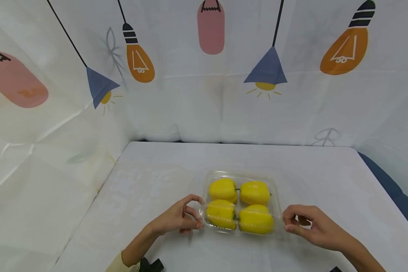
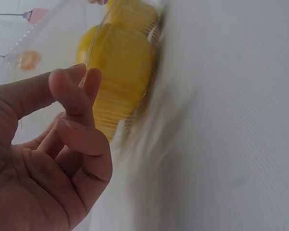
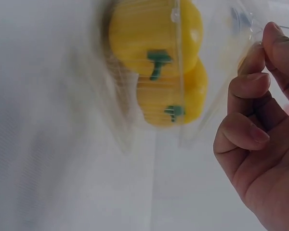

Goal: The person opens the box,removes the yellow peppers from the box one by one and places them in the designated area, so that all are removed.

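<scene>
A clear plastic clamshell container [image 1: 277, 196] lies on the table, holding several yellow bell peppers [image 1: 256, 220] with green stems. Its clear lid [image 3: 221, 62] stands tilted up from the tray in the right wrist view. My right hand [image 1: 312, 226] pinches the lid's edge between thumb and forefinger, the other fingers curled below. On the opposite side, my left hand [image 1: 176, 217] has its thumb and forefinger pinched at the container's clear edge, with the other fingers bent. The peppers sit inside the tray, between my two hands.
The white table [image 1: 163, 166] runs back to a white curtain [image 1: 176, 102] printed with lamps and bulbs. Another stretch of curtain borders the left side. Dark blue material [image 1: 384, 177] shows beyond the right table edge.
</scene>
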Tool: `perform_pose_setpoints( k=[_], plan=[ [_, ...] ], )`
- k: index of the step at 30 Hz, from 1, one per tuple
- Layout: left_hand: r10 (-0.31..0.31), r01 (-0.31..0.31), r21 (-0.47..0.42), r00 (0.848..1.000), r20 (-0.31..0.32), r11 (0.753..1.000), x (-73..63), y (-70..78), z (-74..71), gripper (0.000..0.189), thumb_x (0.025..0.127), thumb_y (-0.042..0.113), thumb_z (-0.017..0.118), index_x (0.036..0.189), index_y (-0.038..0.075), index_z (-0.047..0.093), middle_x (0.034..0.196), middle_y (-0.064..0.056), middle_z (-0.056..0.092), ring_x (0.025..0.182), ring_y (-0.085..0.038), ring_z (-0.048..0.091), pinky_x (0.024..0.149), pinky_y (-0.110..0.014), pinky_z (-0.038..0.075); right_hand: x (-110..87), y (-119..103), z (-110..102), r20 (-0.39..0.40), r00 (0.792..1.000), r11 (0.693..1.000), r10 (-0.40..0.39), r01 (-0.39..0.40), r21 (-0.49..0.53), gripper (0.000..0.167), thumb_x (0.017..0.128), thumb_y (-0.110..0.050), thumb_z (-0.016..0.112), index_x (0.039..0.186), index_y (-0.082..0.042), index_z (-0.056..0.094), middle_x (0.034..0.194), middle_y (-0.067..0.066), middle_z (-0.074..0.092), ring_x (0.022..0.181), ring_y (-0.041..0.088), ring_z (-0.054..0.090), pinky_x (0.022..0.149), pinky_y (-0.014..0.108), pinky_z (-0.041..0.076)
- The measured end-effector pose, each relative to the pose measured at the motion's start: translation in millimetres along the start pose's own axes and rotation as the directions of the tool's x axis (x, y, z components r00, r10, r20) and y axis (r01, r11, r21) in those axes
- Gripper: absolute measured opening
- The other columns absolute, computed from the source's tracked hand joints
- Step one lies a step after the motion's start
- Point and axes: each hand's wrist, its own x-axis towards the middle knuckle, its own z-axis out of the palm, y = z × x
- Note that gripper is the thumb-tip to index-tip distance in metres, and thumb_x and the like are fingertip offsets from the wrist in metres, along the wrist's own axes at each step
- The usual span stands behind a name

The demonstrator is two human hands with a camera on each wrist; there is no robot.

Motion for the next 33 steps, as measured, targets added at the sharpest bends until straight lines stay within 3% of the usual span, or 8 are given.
perform_pose_setpoints(
  k=[4, 11, 16, 21, 26, 33],
  plan=[
    [0.013, -0.013, 0.004, 1.0, 0.017, 1.0, -0.4, -1.9, -0.9, 0.059, 0.089, 0.009, 0.074, 0.137, 0.007, 0.039, 0.096, -0.014, 0.072, 0.057, -0.026, 0.058, 0.046, -0.022, 0.041, 1.6, -5, -4, -0.005, 1.0, 1.0, 0.015, -0.015, -0.019, 0.035, 0.085, 0.011, 0.068, 0.095, -0.022, 0.061, 0.084, -0.012, 0.061, 0.063, 0.006, 0.049, 0.049, 0.022, 0.039],
    [0.027, -0.028, 0.016, 0.999, 0.018, 0.999, -2.0, -0.3, 0.0, 0.059, 0.09, 0.009, 0.073, 0.137, 0.008, 0.037, 0.097, -0.014, 0.072, 0.061, -0.018, 0.063, 0.047, -0.021, 0.04, 6.2, -9, -12, -0.019, 1.0, 0.999, -0.013, 0.013, -0.029, 0.036, 0.084, 0.013, 0.068, 0.095, -0.021, 0.06, 0.086, -0.011, 0.061, 0.066, 0.006, 0.05, 0.049, 0.023, 0.039],
    [0.035, -0.036, 0.039, 0.999, 0.011, 0.999, -2.3, -0.6, 1.1, 0.058, 0.09, 0.009, 0.072, 0.138, 0.007, 0.038, 0.098, -0.014, 0.072, 0.063, -0.027, 0.064, 0.047, -0.021, 0.04, 12.2, -13, -19, -0.038, 0.998, 0.997, -0.059, 0.057, -0.042, 0.034, 0.085, 0.014, 0.067, 0.096, -0.017, 0.059, 0.087, -0.009, 0.059, 0.068, 0.007, 0.051, 0.049, 0.024, 0.039],
    [0.033, -0.033, 0.058, 0.999, 0.005, 0.998, -2.0, -1.5, 2.5, 0.059, 0.091, 0.012, 0.073, 0.138, 0.007, 0.038, 0.096, -0.011, 0.072, 0.065, -0.034, 0.064, 0.047, -0.021, 0.041, 16.1, -20, -27, -0.068, 0.997, 0.996, -0.03, 0.024, -0.084, 0.035, 0.086, 0.013, 0.067, 0.097, -0.019, 0.058, 0.087, -0.01, 0.057, 0.069, 0.007, 0.05, 0.05, 0.024, 0.039],
    [0.033, -0.034, 0.056, 0.999, 0.008, 0.998, -2.9, -3.0, 2.1, 0.059, 0.091, 0.014, 0.072, 0.139, 0.008, 0.037, 0.097, -0.009, 0.072, 0.065, -0.029, 0.063, 0.048, -0.021, 0.041, 20.8, -24, -36, -0.107, 0.994, 0.992, -0.024, 0.01, -0.126, 0.035, 0.087, 0.01, 0.068, 0.098, -0.021, 0.059, 0.089, -0.006, 0.058, 0.073, 0.007, 0.051, 0.053, 0.024, 0.04],
    [0.045, -0.045, 0.064, 0.999, 0.006, 0.997, -4.4, -2.1, 1.8, 0.06, 0.091, 0.016, 0.072, 0.139, 0.01, 0.037, 0.097, -0.009, 0.072, 0.066, -0.036, 0.063, 0.048, -0.021, 0.042, 29.9, -26, -44, -0.17, 0.985, 0.984, -0.009, -0.022, -0.18, 0.028, 0.088, 0.009, 0.067, 0.101, -0.015, 0.061, 0.091, -0.003, 0.062, 0.077, 0.007, 0.053, 0.057, 0.026, 0.044]
  ],
)
